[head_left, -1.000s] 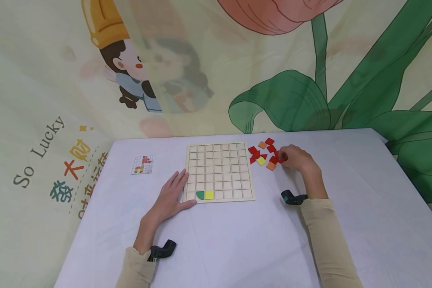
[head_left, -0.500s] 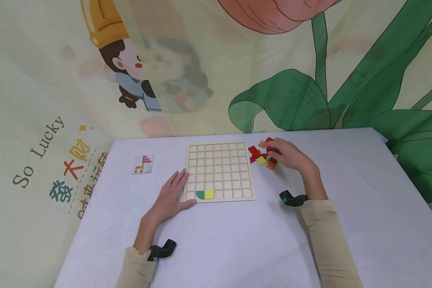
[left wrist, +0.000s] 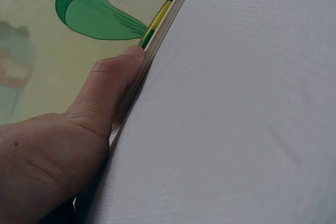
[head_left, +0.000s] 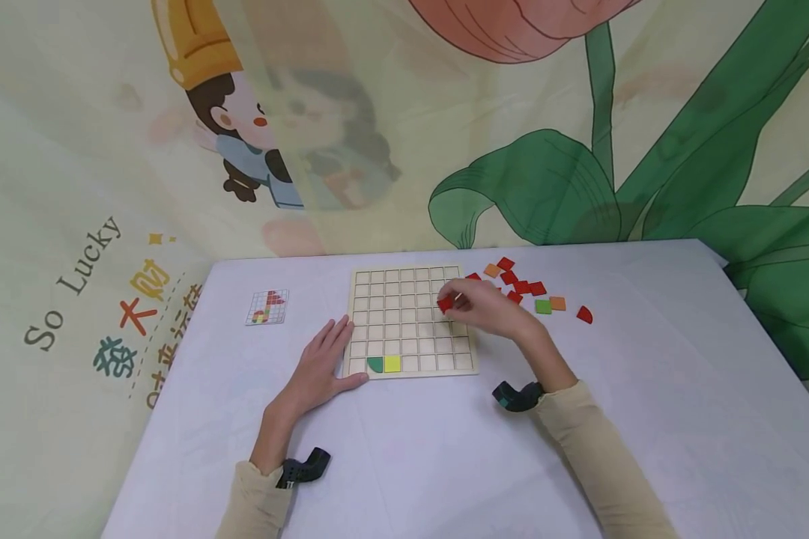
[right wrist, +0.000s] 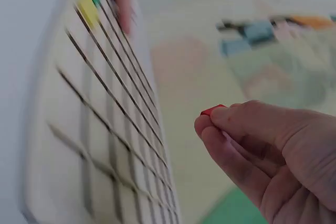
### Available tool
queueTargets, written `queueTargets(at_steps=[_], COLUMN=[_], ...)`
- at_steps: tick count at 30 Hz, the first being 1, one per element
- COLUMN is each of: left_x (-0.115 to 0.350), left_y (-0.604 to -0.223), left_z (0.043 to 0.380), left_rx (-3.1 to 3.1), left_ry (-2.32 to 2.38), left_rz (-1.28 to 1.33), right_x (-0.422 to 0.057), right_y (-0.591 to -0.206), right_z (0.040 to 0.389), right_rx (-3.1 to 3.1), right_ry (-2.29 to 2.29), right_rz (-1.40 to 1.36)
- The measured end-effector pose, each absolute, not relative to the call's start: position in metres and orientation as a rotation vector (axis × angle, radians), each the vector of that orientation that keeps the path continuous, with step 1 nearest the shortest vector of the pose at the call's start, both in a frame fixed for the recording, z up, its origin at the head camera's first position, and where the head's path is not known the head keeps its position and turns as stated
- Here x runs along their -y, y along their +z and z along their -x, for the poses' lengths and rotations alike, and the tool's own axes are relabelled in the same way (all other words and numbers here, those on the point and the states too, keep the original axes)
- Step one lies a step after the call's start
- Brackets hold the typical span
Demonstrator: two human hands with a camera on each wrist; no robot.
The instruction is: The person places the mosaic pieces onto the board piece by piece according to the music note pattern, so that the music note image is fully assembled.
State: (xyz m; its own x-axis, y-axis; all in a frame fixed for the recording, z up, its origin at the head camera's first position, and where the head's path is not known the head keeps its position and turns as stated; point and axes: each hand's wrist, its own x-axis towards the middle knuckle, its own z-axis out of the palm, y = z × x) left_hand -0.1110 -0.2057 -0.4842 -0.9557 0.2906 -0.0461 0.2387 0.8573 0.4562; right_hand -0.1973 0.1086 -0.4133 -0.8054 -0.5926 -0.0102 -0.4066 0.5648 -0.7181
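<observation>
My left hand [head_left: 317,368] lies with extended fingers along the left edge of the wooden grid board [head_left: 410,322]; its thumb touches the near corner, as the left wrist view also shows. Over the board's right part, my right hand [head_left: 482,307] pinches a small red tile [head_left: 444,304] between thumb and fingers. The right wrist view has this red tile [right wrist: 213,109] at the fingertips, mostly covered by them. In the board's nearest row sit a green quarter-circle tile [head_left: 375,364] and a yellow square tile [head_left: 392,364], side by side.
Right of the board lie loose tiles: several red ones [head_left: 521,287], an orange one [head_left: 492,270], a green square [head_left: 543,306] and a red quarter circle [head_left: 584,314]. A printed pattern card [head_left: 267,308] lies to the left on the white tablecloth [head_left: 404,457].
My right hand has moved left from the loose tiles to above the board, now with a red tile. Tiles formerly under that hand have come into view. The left hand stays put.
</observation>
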Motion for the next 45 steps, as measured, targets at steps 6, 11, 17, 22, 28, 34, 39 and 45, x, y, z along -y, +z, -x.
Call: queueTargets(at_steps=[6, 11, 17, 22, 28, 34, 39, 45], left_x=[0.205, 0.206, 0.206, 0.206, 0.206, 0.206, 0.205, 0.205], left_y=[-0.483, -0.483, -0.483, -0.484, -0.484, -0.483, -0.481, -0.482], left_z=[0.112, 0.112, 0.112, 0.112, 0.111, 0.111, 0.110, 0.111], left_rx=[-2.916, -2.903, -2.907, -2.909, -2.909, -2.910, -2.909, -2.906], left_ry=[0.696, 0.683, 0.691, 0.697, 0.700, 0.708, 0.707, 0.707], left_rz=[-0.417, -0.420, -0.427, -0.419, -0.419, -0.423, -0.418, -0.409], right_x=[-0.064, -0.053, -0.050, -0.047, -0.043, -0.043, -0.043, -0.041], right_y=[-0.429, -0.441, -0.445, -0.447, -0.446, -0.442, -0.442, -0.441], right_z=[0.174, 0.163, 0.160, 0.159, 0.155, 0.153, 0.152, 0.152], right_rx=[-2.404, -2.392, -2.481, -2.518, -2.546, -2.535, -2.550, -2.619], right_ry=[-0.897, -0.836, -0.730, -0.686, -0.669, -0.680, -0.682, -0.595], right_rz=[1.012, 0.990, 0.977, 1.011, 1.007, 1.016, 1.027, 1.015])
